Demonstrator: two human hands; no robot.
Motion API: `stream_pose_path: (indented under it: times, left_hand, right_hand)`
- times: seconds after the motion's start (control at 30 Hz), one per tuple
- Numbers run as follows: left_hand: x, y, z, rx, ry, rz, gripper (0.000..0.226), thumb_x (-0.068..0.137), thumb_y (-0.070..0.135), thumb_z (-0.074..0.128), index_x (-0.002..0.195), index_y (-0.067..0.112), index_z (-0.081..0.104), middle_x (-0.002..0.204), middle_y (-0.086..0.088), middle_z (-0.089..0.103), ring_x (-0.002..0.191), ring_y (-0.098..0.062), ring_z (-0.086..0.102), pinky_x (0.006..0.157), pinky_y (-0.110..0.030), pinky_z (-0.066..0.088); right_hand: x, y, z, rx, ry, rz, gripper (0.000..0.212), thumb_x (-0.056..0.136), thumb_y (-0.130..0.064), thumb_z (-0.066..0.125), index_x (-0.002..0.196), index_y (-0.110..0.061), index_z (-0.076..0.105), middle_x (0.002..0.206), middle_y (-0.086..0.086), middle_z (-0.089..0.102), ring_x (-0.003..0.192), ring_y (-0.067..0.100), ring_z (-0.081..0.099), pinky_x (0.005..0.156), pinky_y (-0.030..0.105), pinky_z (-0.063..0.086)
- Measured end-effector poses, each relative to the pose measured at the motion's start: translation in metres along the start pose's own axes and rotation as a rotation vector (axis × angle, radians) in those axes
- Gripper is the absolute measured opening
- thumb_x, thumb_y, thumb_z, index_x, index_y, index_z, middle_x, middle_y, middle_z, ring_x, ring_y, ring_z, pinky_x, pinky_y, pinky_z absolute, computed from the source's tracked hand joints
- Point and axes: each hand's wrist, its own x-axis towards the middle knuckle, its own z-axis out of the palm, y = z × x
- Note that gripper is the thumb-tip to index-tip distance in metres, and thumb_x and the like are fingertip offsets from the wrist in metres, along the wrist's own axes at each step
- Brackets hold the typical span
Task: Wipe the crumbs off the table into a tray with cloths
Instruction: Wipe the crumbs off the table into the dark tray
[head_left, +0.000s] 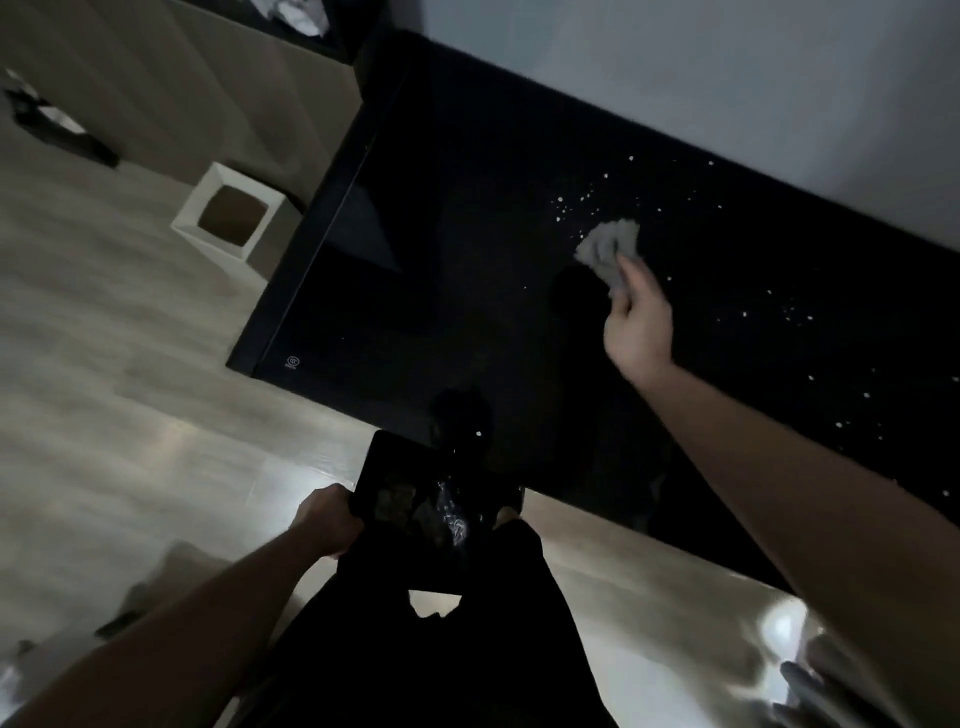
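A glossy black table (441, 270) runs across the view. Pale crumbs (574, 205) are scattered on it by the far wall, and more crumbs (789, 312) lie to the right. My right hand (639, 322) grips a crumpled grey cloth (608, 249) that rests on the tabletop just below the far crumbs. My left hand (324, 519) holds a black tray (384, 467) by its left rim, level with the table's near edge. Some dark bits and a shiny patch lie inside the tray.
A white square bin (228, 218) stands on the pale wood floor left of the table. A dark object (57, 124) lies on the floor at far left. A white wall (727, 78) backs the table. My dark trousers (415, 649) fill the bottom middle.
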Motion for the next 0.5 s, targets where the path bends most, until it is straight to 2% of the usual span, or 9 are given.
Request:
stream_pose_path:
  times: [0.1,0.2,0.27,0.33,0.4,0.5]
  left_hand:
    - [-0.004,0.001,0.004,-0.044,0.004,-0.03,0.021,0.081,0.017,0.059,0.093,0.012,0.075,0.095,-0.011,0.077,0.094,-0.032,0.072,0.066,-0.027,0.043]
    - [-0.007,0.003,0.01,-0.067,-0.004,-0.048,0.012,0.08,0.016,0.059,0.07,0.02,0.063,0.092,-0.012,0.077,0.091,-0.032,0.072,0.064,-0.027,0.041]
    - [-0.006,0.004,0.017,-0.066,0.014,-0.061,0.026,0.08,0.016,0.059,0.057,0.022,0.049,0.09,-0.014,0.076,0.089,-0.034,0.072,0.063,-0.028,0.039]
    - [-0.005,0.006,0.024,-0.062,0.041,-0.075,0.031,0.08,0.015,0.06,0.054,0.022,0.044,0.089,-0.016,0.076,0.091,-0.037,0.071,0.062,-0.028,0.038]
    - [-0.005,0.009,0.029,-0.043,0.047,-0.086,0.032,0.079,0.014,0.06,0.054,0.021,0.042,0.091,-0.017,0.076,0.094,-0.038,0.07,0.063,-0.029,0.038]
    - [-0.005,0.008,0.033,-0.045,0.045,-0.093,0.03,0.077,0.014,0.06,0.054,0.022,0.042,0.092,-0.017,0.076,0.096,-0.039,0.07,0.064,-0.031,0.042]
  right_hand:
    - [0.064,0.003,-0.002,-0.037,-0.017,0.028,0.052,0.105,-0.005,0.042,0.153,-0.022,0.049,0.162,0.002,0.042,0.149,0.016,0.039,0.123,0.023,0.027]
    - [0.122,0.001,0.001,-0.073,-0.045,0.003,0.056,0.103,-0.003,0.04,0.157,-0.019,0.043,0.165,0.003,0.036,0.15,0.018,0.037,0.125,0.026,0.026]
    - [0.156,0.003,0.008,-0.109,-0.094,-0.018,0.06,0.101,-0.002,0.04,0.159,-0.018,0.039,0.168,0.005,0.031,0.152,0.019,0.033,0.127,0.03,0.024]
    - [0.185,0.008,0.016,-0.144,-0.158,-0.062,0.062,0.1,-0.003,0.041,0.16,-0.017,0.036,0.169,0.005,0.026,0.154,0.021,0.03,0.127,0.033,0.023]
    - [0.208,0.011,0.026,-0.231,-0.211,-0.093,0.062,0.1,-0.01,0.041,0.161,-0.018,0.035,0.171,0.005,0.022,0.156,0.029,0.024,0.128,0.037,0.021]
    - [0.228,0.007,0.034,-0.416,-0.282,-0.009,0.061,0.105,-0.025,0.041,0.164,-0.031,0.023,0.174,0.0,0.008,0.159,0.034,0.007,0.128,0.051,0.009]
